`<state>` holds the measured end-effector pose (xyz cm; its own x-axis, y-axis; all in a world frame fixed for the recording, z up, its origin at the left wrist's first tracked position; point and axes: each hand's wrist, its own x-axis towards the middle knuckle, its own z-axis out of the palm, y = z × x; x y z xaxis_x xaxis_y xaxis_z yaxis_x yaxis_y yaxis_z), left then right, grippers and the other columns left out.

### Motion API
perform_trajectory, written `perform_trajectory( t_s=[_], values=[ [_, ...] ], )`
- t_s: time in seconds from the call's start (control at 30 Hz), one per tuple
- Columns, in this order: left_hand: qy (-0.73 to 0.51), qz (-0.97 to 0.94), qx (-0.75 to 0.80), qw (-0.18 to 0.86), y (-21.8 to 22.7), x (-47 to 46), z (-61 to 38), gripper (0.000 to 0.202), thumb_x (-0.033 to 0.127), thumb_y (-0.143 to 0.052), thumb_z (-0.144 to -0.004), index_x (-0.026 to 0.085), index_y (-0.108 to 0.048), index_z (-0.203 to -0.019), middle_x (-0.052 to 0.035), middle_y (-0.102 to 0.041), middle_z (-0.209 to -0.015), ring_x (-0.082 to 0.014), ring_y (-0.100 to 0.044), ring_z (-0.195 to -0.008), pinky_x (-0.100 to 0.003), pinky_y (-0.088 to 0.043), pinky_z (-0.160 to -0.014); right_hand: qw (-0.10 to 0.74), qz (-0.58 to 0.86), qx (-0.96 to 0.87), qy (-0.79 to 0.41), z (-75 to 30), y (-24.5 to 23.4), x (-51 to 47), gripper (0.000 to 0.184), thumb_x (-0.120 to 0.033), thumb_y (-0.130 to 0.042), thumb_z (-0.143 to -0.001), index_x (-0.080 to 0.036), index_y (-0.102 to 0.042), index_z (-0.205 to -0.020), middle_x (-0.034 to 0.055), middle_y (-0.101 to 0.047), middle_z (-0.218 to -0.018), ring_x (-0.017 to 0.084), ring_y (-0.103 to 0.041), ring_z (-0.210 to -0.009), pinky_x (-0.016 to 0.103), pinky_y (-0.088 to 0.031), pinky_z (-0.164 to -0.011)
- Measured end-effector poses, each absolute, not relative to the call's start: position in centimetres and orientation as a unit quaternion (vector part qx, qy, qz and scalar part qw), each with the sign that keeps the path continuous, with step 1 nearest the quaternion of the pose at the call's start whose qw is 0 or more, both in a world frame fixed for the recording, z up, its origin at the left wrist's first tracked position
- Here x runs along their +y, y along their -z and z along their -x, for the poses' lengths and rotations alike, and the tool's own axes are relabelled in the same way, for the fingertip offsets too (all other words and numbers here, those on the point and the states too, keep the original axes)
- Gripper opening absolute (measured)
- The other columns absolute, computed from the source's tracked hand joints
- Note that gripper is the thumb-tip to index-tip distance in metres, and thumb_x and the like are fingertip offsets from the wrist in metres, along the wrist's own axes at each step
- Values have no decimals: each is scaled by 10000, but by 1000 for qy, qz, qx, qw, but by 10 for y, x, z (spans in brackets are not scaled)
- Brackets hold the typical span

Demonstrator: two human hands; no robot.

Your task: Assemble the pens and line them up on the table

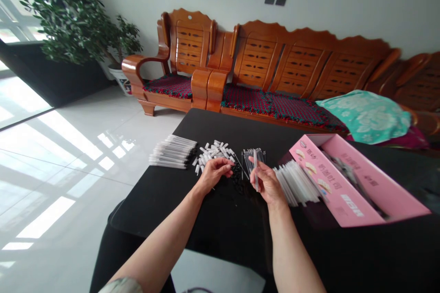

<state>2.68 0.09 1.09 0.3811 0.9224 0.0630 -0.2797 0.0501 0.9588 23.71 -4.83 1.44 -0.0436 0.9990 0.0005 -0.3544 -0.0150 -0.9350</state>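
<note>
My right hand (265,181) is closed on a clear pen barrel (255,170), which stands almost upright above the black table (165,201). My left hand (215,171) is pinched shut over a pile of small black parts (237,174), beside a heap of white pen caps (212,152); what it pinches is too small to name. A row of finished white pens (172,152) lies to the left. Thin refills (252,154) lie just beyond my right hand. A stack of clear barrels (297,183) lies to its right.
An open pink cardboard box (347,192) sits on the table's right side. Behind the table stand a wooden armchair (178,63) and a wooden sofa (309,77) with a teal cloth (367,116). A potted plant (79,27) stands at the far left on white tiles.
</note>
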Motion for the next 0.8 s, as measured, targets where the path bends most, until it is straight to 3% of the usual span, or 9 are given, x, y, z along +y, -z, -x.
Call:
perform_trajectory(
  t_s=[0.27, 0.8],
  values=[
    [-506, -465, 300, 661, -10, 5, -25, 340, 415, -766, -746, 121, -656, -876, -13, -642, -694, -103, -608, -614, -210, -494, -606, 437, 407, -494, -633, -234, -13, -51, 431, -391, -672, -826, -111, -695, -1153, -13, -577, -486, 48, -333, -350, 184, -148, -346],
    [-481, -508, 294, 651, -18, 0, -25, 370, 461, -729, -774, 109, -677, -875, -18, -628, -643, -99, -554, -573, -210, -446, -575, 392, 430, -516, -629, -232, -14, -52, 421, -379, -663, -829, -84, -706, -1126, -40, -527, -458, 36, -301, -341, 188, -141, -353]
  ],
)
